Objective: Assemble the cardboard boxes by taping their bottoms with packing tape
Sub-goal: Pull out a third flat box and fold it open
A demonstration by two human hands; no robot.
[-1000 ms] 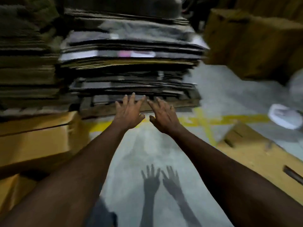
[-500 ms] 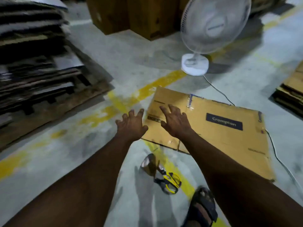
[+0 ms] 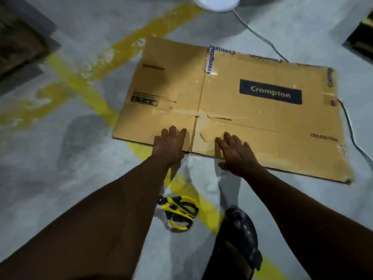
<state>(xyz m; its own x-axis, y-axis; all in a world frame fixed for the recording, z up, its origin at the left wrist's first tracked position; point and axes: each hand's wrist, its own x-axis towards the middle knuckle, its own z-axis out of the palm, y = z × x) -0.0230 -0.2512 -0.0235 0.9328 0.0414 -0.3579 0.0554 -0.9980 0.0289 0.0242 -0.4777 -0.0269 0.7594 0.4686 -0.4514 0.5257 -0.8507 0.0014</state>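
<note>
A flattened brown cardboard box [image 3: 252, 118] with a dark "Crompton" label lies on the grey concrete floor. Old printed tape runs along its far edge and centre seam. My left hand [image 3: 169, 145] reaches over the box's near edge, left of the centre crease, fingers spread and holding nothing. My right hand [image 3: 237, 153] hovers just right of the crease at the same edge, fingers apart, also holding nothing. A yellow-and-black tape dispenser [image 3: 179, 212] lies on the floor below my hands, partly hidden by my left forearm.
A white fan base [image 3: 216, 3] stands at the top, its cable [image 3: 268, 43] trailing right past the box. Yellow painted lines [image 3: 84, 85] cross the floor. A sandalled foot [image 3: 240, 235] stands at the bottom. Stacked flat cardboard [image 3: 18, 43] sits at the left.
My view swung from the stacked cardboard down to the flat box on the floor. Both hands moved down and forward onto the box's near edge.
</note>
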